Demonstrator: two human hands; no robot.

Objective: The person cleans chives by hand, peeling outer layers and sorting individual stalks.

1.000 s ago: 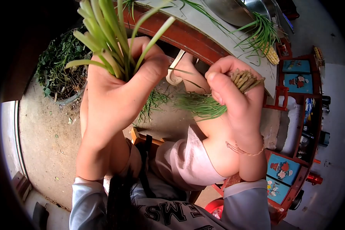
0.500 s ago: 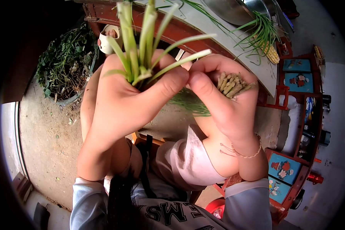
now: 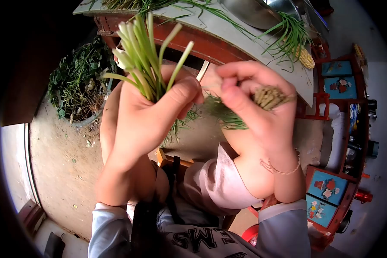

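Observation:
My left hand (image 3: 146, 112) is closed round a bunch of garlic chives (image 3: 148, 64), their pale white-green stalk ends pointing up and fanning out. Green leaf tips show below that fist. Across from it, my right hand (image 3: 262, 107) is curled round a second bunch of garlic chives (image 3: 271, 98) with dry brown ends, its green leaves (image 3: 230, 114) hanging underneath. The right thumb and forefinger are pinched together, blurred, with a thin pale strand seemingly between them and the left hand. A gap separates the two hands.
Ahead stands a table (image 3: 249, 47) with loose chives, a metal bowl (image 3: 249, 13) and a corn cob (image 3: 305, 58). A tub of leafy trimmings (image 3: 79, 81) sits on the floor at left. Right is a red cabinet with blue painted panels (image 3: 327, 187).
My hands have moved apart, the right fingers drawing away from the left thumb. The left bunch now tilts more to the left. The whole view has shifted slightly.

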